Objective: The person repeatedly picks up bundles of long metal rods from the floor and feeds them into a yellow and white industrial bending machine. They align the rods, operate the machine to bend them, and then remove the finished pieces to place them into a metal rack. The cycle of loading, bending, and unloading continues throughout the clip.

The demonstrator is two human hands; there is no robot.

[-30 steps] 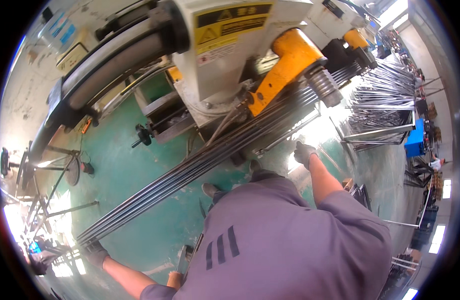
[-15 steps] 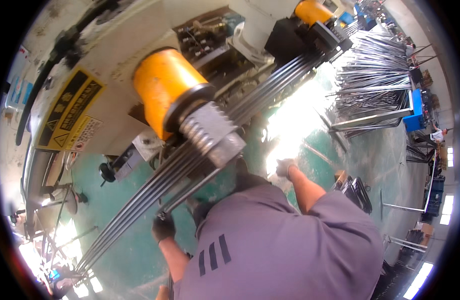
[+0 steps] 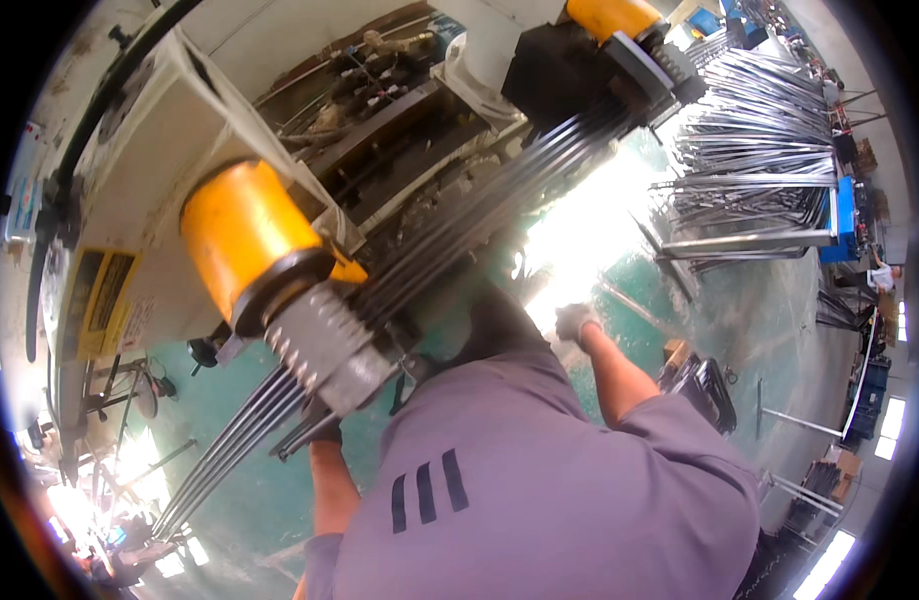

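Note:
My left hand (image 3: 325, 428), in a dark glove, is closed at the free end of a short metal bar (image 3: 301, 437), just below a ribbed grey clamp block (image 3: 331, 347). The block and bar hide part of its fingers. The block sits on an orange cylinder (image 3: 249, 240) of the machine. Several long dark metal bars (image 3: 224, 450) run diagonally under the block toward a second clamp head (image 3: 644, 75). My right hand (image 3: 577, 322), in a pale glove, is loosely curled over the floor, apart from the bars. Glare washes out its fingertips, and nothing shows in it.
A large rack of metal bars (image 3: 759, 150) stands at the far right, with a low rail (image 3: 744, 243) before it. Dark parts and a small box (image 3: 701, 388) rest on the green floor right of me. The pale machine body (image 3: 139, 220) fills the left side.
The view has shifted, so the near clamp block and orange cylinder appear lower and further left. My left hand, in the open before, is now partly behind the bar and block. My right hand stays curled.

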